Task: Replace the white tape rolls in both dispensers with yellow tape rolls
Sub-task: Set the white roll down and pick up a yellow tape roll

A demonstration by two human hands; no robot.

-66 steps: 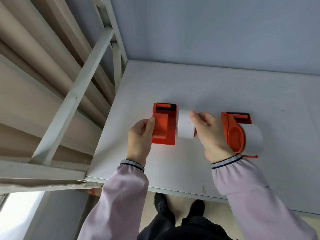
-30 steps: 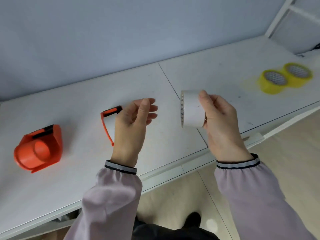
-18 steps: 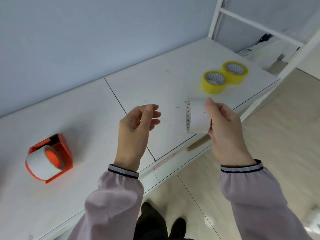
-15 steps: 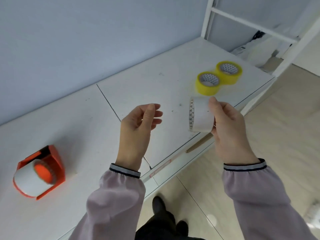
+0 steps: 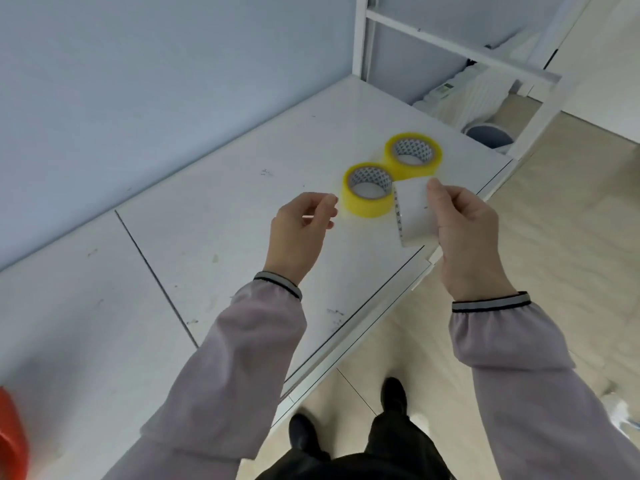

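Note:
My right hand [image 5: 464,233] grips a white tape roll [image 5: 414,213], held upright above the table's front edge. Just beyond it, two yellow tape rolls lie flat and touching on the white table [image 5: 214,237]: the nearer yellow roll [image 5: 369,202] and the farther yellow roll [image 5: 414,168]. My left hand [image 5: 299,233] hovers empty to the left of the nearer yellow roll, fingers loosely curled and apart. Only an orange sliver of one dispenser [image 5: 10,441] shows at the bottom left corner; the other dispenser is out of view.
A blue-grey wall runs behind the table. A white metal frame [image 5: 363,39] rises at the table's far right end, with white items and a grey round bin [image 5: 488,135] behind it. The table's front edge runs diagonally; beige floor and my shoes lie below.
My view has swung right along the table, so the dispensers have slid off to the left. Both hands, the right one carrying the white roll, now sit close to the yellow rolls.

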